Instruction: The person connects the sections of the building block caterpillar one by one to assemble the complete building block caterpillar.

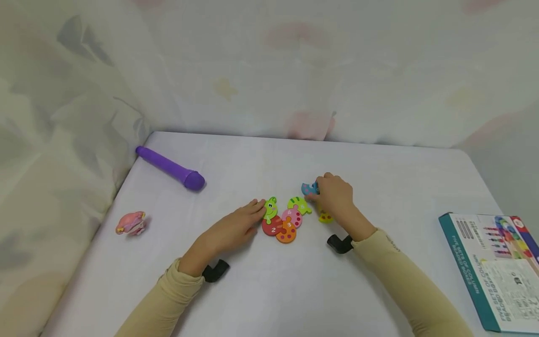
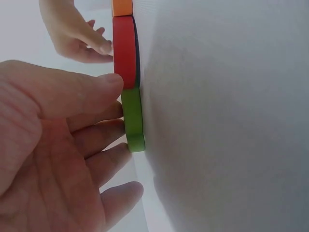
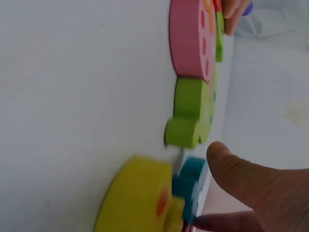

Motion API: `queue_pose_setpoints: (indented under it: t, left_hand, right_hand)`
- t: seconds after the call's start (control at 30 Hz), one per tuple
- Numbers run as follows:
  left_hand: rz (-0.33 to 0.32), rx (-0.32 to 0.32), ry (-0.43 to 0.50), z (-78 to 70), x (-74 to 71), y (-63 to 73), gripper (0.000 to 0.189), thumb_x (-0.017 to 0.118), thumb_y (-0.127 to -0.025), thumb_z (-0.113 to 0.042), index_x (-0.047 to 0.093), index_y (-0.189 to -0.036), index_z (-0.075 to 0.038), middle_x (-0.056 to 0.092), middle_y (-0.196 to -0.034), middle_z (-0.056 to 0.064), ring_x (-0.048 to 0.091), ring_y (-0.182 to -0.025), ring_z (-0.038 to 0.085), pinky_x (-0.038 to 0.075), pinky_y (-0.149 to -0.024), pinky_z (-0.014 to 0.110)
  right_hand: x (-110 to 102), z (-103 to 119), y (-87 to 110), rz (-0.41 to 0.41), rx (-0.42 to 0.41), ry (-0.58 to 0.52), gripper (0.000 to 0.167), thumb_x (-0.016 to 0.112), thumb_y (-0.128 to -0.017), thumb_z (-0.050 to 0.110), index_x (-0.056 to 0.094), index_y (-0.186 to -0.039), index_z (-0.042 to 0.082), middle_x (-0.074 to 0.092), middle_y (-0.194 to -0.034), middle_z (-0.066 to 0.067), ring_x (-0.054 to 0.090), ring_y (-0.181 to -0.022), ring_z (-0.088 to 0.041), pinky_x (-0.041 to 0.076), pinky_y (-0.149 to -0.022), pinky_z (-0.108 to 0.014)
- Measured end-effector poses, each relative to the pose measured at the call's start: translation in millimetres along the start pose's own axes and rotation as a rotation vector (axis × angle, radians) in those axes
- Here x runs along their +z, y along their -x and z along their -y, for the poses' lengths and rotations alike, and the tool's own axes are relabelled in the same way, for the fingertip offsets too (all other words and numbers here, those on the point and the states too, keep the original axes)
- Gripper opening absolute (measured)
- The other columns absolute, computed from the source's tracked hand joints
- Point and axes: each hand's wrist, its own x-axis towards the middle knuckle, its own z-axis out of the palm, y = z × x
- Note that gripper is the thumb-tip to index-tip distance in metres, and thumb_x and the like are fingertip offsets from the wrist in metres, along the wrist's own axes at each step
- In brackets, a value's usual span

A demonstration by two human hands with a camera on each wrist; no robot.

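Observation:
A row of joined caterpillar puzzle pieces lies on the table: a green head (image 1: 271, 210), a red 2 (image 1: 272, 226), an orange 3 (image 1: 286, 232), a pink 4 (image 1: 292, 217) and a green 5 (image 1: 299, 205). My left hand (image 1: 235, 226) lies beside the head with straight fingers; in the left wrist view fingertips (image 2: 116, 157) touch its green edge (image 2: 133, 121). Right of the row, my right hand (image 1: 335, 196) holds a blue puzzle piece (image 1: 309, 188) between bent fingers and thumb. Under that hand a yellow piece (image 1: 325, 217), partly hidden, shows large in the right wrist view.
A purple toy microphone (image 1: 170, 168) lies at the back left, with a small pink toy (image 1: 131, 223) nearer the left edge. On the right edge sits a teal-sided box (image 1: 488, 271). Patterned curtains (image 1: 252, 70) stand behind the white table.

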Motion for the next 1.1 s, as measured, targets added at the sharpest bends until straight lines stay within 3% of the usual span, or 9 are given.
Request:
queue_pose_setpoints:
  t: [0.13,0.43,0.53,0.73,0.97,1.1]
  left_hand:
    - [0.003,-0.014,-0.002,-1.6,-0.5,-0.2,0.057,0.058,-0.090,-0.011,0.034,-0.142,-0.007,0.023,-0.151,0.006,0.018,-0.139,0.023,0.022,-0.110,0.041]
    - [-0.004,-0.009,-0.019,-0.9,0.3,-1.5,0.056,0.057,-0.091,-0.011,0.035,-0.142,-0.006,0.024,-0.150,0.006,0.019,-0.138,0.023,0.022,-0.110,0.041]
    - [-0.006,0.003,-0.019,0.2,1.7,-1.5,0.055,0.056,-0.091,-0.010,0.035,-0.141,-0.005,0.025,-0.150,0.008,0.020,-0.138,0.024,0.023,-0.110,0.041]
    - [-0.006,0.013,-0.009,0.6,2.5,-0.9,0.054,0.056,-0.091,-0.010,0.036,-0.141,-0.004,0.025,-0.150,0.009,0.020,-0.138,0.025,0.023,-0.110,0.041]
    - [-0.007,0.003,-0.011,-0.7,2.3,-0.8,0.055,0.057,-0.091,-0.011,0.036,-0.141,-0.005,0.025,-0.150,0.007,0.021,-0.138,0.024,0.024,-0.110,0.041]
    - [-0.010,-0.003,-0.011,-1.5,2.0,-0.6,0.055,0.057,-0.090,-0.011,0.036,-0.141,-0.006,0.025,-0.150,0.007,0.021,-0.138,0.023,0.024,-0.110,0.041]
  right_hand:
    - [1.9,11.1,-9.0,0.052,0.007,0.086,0.052,0.064,-0.080,0.052,0.062,-0.103,0.005,0.050,-0.085,-0.007,0.051,-0.071,-0.024,0.045,-0.055,-0.032]
    - [-0.3,14.2,-9.5,0.065,-0.057,0.092,0.037,0.066,-0.085,0.033,0.063,-0.117,0.014,0.050,-0.099,-0.011,0.054,-0.076,-0.024,0.050,-0.063,-0.038]
    - [-1.8,12.0,-3.7,0.067,-0.093,0.084,0.036,0.066,-0.084,0.029,0.063,-0.118,0.015,0.053,-0.108,-0.013,0.054,-0.085,-0.025,0.051,-0.067,-0.040]
    - [-1.4,4.4,10.6,0.027,-0.172,0.024,0.039,0.070,-0.081,0.028,0.064,-0.117,0.015,0.058,-0.120,-0.012,0.054,-0.104,-0.029,0.050,-0.077,-0.045]
    - [-0.3,-2.0,30.3,0.039,-0.210,-0.153,0.042,0.074,-0.079,0.025,0.062,-0.118,0.017,0.053,-0.118,-0.011,0.055,-0.099,-0.026,0.053,-0.078,-0.045]
    - [4.0,-4.5,38.0,0.003,-0.276,-0.200,0.050,0.076,-0.076,0.022,0.058,-0.122,0.017,0.053,-0.115,-0.010,0.055,-0.097,-0.024,0.055,-0.075,-0.043]
